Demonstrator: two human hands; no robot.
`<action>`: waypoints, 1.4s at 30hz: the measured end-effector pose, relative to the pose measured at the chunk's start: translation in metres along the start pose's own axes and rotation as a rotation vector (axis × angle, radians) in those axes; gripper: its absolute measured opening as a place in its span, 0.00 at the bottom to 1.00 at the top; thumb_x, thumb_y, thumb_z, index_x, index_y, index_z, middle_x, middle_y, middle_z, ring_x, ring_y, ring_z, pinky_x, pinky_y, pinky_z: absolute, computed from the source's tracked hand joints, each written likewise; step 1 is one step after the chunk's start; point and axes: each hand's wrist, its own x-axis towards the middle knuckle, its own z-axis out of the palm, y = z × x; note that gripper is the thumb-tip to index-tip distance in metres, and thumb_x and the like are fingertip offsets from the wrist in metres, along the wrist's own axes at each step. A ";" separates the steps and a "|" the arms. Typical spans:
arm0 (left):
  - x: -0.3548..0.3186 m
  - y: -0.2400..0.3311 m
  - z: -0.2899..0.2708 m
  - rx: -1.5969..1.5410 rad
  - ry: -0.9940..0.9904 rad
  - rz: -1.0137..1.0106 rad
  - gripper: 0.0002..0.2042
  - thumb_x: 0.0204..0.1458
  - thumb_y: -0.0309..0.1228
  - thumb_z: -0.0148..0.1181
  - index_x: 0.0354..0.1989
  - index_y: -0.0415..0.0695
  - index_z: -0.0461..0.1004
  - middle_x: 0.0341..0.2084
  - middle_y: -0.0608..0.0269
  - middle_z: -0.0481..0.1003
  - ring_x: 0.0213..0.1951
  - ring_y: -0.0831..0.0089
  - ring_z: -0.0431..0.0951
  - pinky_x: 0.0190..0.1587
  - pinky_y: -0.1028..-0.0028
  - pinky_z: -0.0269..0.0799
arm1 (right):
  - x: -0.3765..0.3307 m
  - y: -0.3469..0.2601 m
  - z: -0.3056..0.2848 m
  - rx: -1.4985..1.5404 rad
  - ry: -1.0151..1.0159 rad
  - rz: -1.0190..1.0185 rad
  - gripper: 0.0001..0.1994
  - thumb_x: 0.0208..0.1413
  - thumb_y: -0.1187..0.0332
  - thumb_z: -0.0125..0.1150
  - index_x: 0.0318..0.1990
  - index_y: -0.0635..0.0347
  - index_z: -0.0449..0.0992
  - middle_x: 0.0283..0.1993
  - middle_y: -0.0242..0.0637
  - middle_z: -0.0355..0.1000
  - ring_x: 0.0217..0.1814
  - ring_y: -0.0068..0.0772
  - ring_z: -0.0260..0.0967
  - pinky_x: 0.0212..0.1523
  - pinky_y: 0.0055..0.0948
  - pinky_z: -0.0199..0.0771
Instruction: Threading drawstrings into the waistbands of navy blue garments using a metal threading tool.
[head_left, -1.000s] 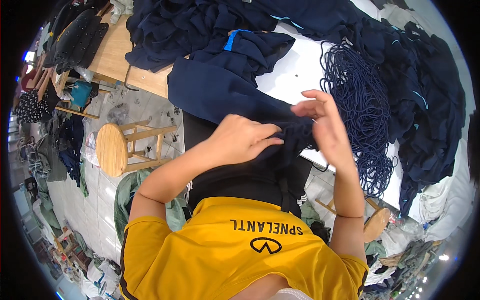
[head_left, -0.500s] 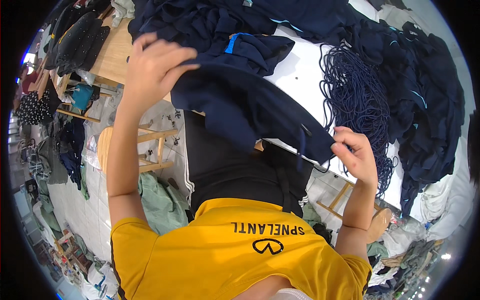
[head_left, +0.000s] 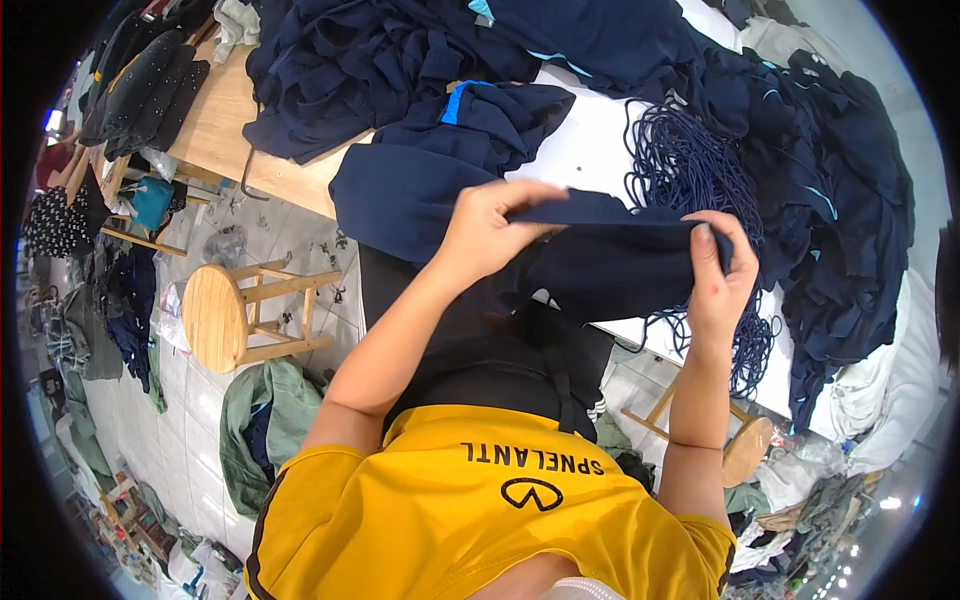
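A navy garment piece [head_left: 620, 270] is stretched between my hands above the near edge of the table, its upper edge nearly straight. My left hand [head_left: 490, 228], slightly blurred, pinches that edge at its left. At the right end, my right hand [head_left: 722, 275] is closed on the cloth, thumb against it. More navy cloth [head_left: 390, 200] spreads to the left, under my left wrist; I cannot tell whether it is the same piece. Beyond my right hand lies a tangled heap of navy cords [head_left: 685, 150]. A folded navy piece with a bright blue strip [head_left: 458, 102] rests beyond my left hand.
Piles of navy garments cover the far left [head_left: 340, 60] and right [head_left: 830, 230] of the white-topped table [head_left: 590, 120]. A round wooden stool [head_left: 213, 318] stands at left, another stool [head_left: 747, 452] at right. Green cloth [head_left: 255, 420] lies on the floor.
My left hand has come down and right along the cloth, closer to my right hand. My right hand has risen slightly. The cloth's upper edge is now pulled straighter between them.
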 end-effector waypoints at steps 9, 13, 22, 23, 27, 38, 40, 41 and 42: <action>-0.002 0.031 -0.026 -0.072 -0.639 -0.288 0.16 0.49 0.37 0.67 0.26 0.33 0.76 0.15 0.61 0.71 0.20 0.81 0.67 0.26 0.78 0.64 | 0.012 -0.008 0.003 -0.165 -0.270 0.065 0.10 0.58 0.65 0.60 0.33 0.65 0.73 0.21 0.28 0.66 0.26 0.14 0.59 0.25 0.19 0.61; -0.014 0.028 -0.008 0.051 -0.575 -0.295 0.12 0.51 0.32 0.64 0.28 0.33 0.74 0.16 0.69 0.70 0.24 0.87 0.62 0.26 0.79 0.62 | 0.006 -0.020 0.025 -0.334 -0.529 0.030 0.10 0.57 0.64 0.58 0.41 0.58 0.69 0.24 0.45 0.71 0.25 0.47 0.73 0.26 0.32 0.68; 0.010 0.066 -0.024 0.200 0.110 0.211 0.05 0.48 0.25 0.63 0.30 0.37 0.78 0.17 0.54 0.75 0.16 0.70 0.72 0.20 0.78 0.63 | -0.022 0.046 0.049 -0.131 0.046 -0.215 0.24 0.46 0.78 0.63 0.52 0.67 0.64 0.53 0.48 0.63 0.53 0.42 0.64 0.56 0.32 0.62; 0.013 0.067 -0.029 0.221 0.115 0.184 0.04 0.48 0.25 0.63 0.30 0.37 0.78 0.17 0.55 0.74 0.15 0.70 0.70 0.20 0.79 0.63 | -0.023 0.044 0.049 -0.118 -0.003 -0.197 0.18 0.48 0.78 0.61 0.48 0.67 0.69 0.49 0.46 0.67 0.50 0.39 0.66 0.55 0.31 0.63; 0.018 0.056 -0.029 0.277 0.101 0.191 0.06 0.49 0.26 0.63 0.27 0.36 0.76 0.14 0.52 0.69 0.13 0.73 0.61 0.18 0.77 0.58 | -0.027 0.029 0.077 0.225 -0.003 -0.018 0.08 0.54 0.76 0.58 0.42 0.66 0.74 0.43 0.38 0.73 0.47 0.29 0.68 0.52 0.25 0.64; 0.021 0.032 -0.031 0.265 0.194 0.088 0.11 0.51 0.33 0.63 0.27 0.36 0.75 0.12 0.53 0.67 0.15 0.82 0.63 0.19 0.76 0.59 | -0.030 0.029 0.083 0.398 -0.265 0.276 0.10 0.63 0.65 0.53 0.34 0.63 0.69 0.29 0.20 0.63 0.32 0.11 0.55 0.32 0.14 0.56; 0.027 0.031 -0.035 0.397 0.228 0.001 0.15 0.51 0.37 0.63 0.23 0.36 0.73 0.13 0.49 0.68 0.14 0.63 0.69 0.19 0.72 0.60 | -0.030 0.033 0.073 0.456 -0.042 0.211 0.11 0.65 0.66 0.50 0.31 0.62 0.71 0.28 0.18 0.63 0.30 0.09 0.55 0.29 0.16 0.56; 0.028 0.018 -0.044 0.621 0.135 -0.113 0.20 0.52 0.41 0.61 0.19 0.36 0.69 0.14 0.46 0.68 0.18 0.49 0.68 0.20 0.67 0.61 | -0.024 0.029 0.068 0.615 0.070 0.212 0.08 0.65 0.70 0.48 0.38 0.63 0.73 0.37 0.27 0.71 0.39 0.14 0.65 0.44 0.17 0.65; 0.022 0.003 -0.044 0.686 0.080 -0.116 0.22 0.52 0.43 0.61 0.18 0.36 0.67 0.14 0.46 0.67 0.19 0.48 0.68 0.21 0.65 0.62 | -0.017 0.030 0.064 0.780 0.145 0.243 0.08 0.65 0.71 0.47 0.39 0.65 0.72 0.37 0.28 0.70 0.39 0.15 0.64 0.44 0.19 0.65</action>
